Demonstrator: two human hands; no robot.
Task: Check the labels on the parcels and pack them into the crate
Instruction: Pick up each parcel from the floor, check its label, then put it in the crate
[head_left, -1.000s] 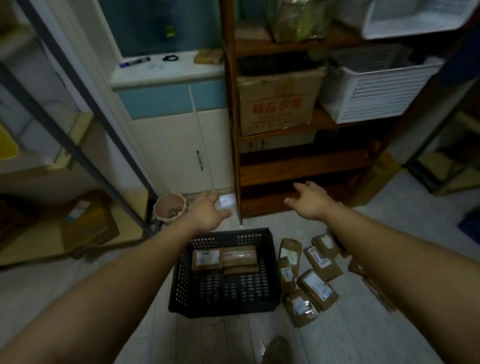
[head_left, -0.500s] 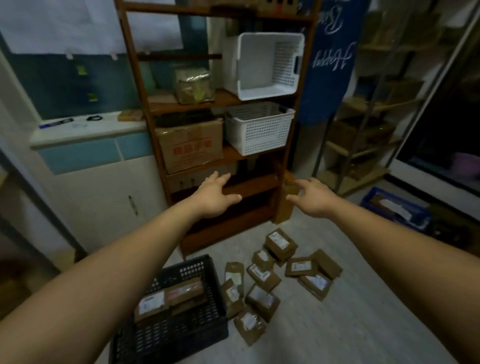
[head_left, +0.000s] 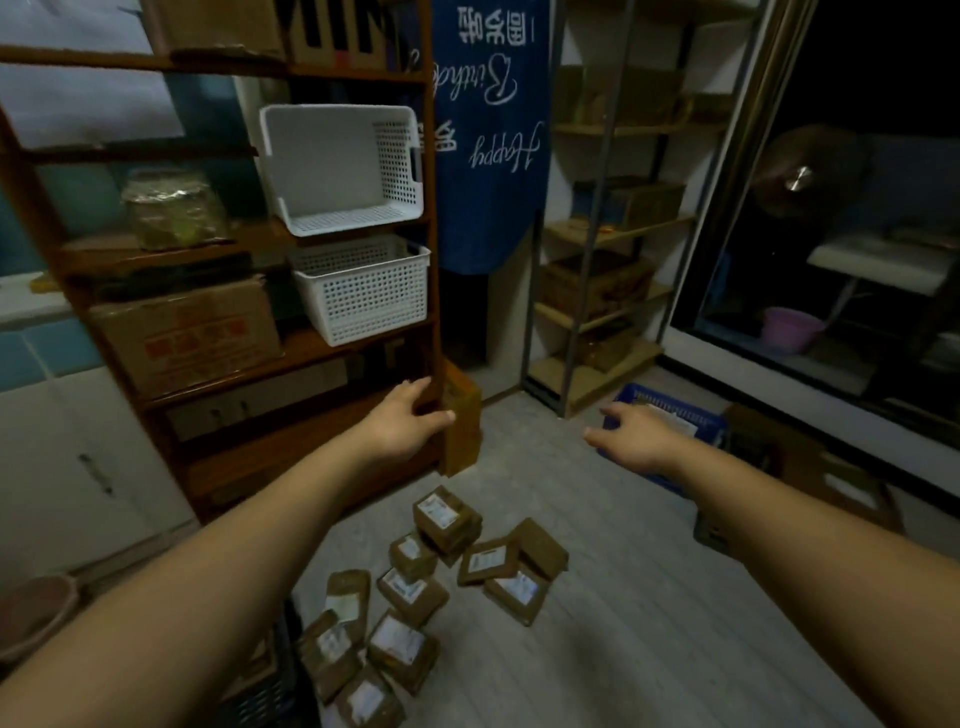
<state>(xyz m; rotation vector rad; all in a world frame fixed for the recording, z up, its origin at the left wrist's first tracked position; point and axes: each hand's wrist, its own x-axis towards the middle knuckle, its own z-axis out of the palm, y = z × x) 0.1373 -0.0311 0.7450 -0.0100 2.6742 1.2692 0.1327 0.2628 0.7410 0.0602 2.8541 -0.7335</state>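
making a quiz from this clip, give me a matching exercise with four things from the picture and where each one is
Things:
1. white baskets
2. parcels
3. blue banner
4. black crate

Places:
A. loose on the floor, between the forearms
B. bottom edge of the view, under the left forearm
C. hanging to the right of the wooden shelf unit
D. stacked on the wooden shelf unit

Pairs: 1-D, 2-A, 3-C, 4-B
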